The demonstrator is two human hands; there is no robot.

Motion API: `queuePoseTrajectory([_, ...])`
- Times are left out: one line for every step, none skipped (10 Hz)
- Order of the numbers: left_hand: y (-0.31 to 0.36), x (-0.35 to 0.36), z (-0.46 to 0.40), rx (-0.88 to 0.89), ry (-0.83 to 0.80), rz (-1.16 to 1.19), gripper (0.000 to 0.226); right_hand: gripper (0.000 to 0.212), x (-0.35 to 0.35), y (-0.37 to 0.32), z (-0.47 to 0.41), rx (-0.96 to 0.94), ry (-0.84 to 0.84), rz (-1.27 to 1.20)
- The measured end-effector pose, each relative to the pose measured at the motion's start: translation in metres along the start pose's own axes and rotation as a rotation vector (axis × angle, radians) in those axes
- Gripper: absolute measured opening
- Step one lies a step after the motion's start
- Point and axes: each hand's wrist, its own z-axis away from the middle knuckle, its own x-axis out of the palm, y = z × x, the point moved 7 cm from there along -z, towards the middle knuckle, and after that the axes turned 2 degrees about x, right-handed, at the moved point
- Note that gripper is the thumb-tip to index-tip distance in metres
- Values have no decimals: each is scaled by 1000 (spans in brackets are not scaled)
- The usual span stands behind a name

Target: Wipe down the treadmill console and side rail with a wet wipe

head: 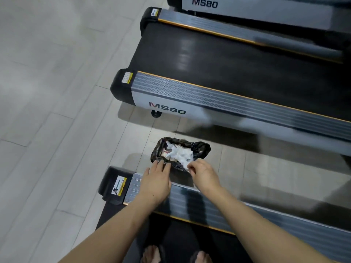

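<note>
1. The left hand (156, 180) reaches out flat, fingers loosely spread, empty, tips at the near rim of the bin (161, 158).
2. The right hand (204, 175) has fingers curled together, pinching a white wipe (187, 164) over the bin's edge.
3. The bin sits on the floor (57, 130) just beside the rail (199, 202), holding crumpled wipes.

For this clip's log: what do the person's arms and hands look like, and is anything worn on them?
Both forearms are bare as far as the frame shows, no sleeves in view. The left hand and right hand wear no gloves, and no rings, watch or wristband are visible. Motion blur softens fine detail.
</note>
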Motion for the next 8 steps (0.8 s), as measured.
queuePoseTrajectory([-15, 36, -49, 17, 41, -37, 60, 18, 40, 22, -43, -28, 13, 45])
queuePoseTrajectory([-28, 58, -97, 22, 92, -68, 63, 19, 69, 40, -80, -65, 8, 119])
queuePoseTrajectory([-38, 77, -133, 12, 113, -79, 64, 18, 93, 56, -108, -98, -3, 211])
queuePoseTrajectory([-50, 92, -158, 0, 109, -87, 57, 25, 114, 72, -126, -68, -60, 410])
queuePoseTrajectory([-62, 96, -168, -24, 89, -121, 58, 32, 124, 87, -129, -36, -110, 443])
queuePoseTrajectory([-51, 78, -160, -8, 96, -142, 59, 34, 109, 84, -117, -23, -111, 411])
queuePoseTrajectory([-30, 38, -137, 28, 117, -136, 57, 37, 70, 70, -97, 0, -103, 351])
queuePoseTrajectory([-3, -17, -101, 42, 112, -152, 59, 35, 10, 39, -68, -1, -65, 319])
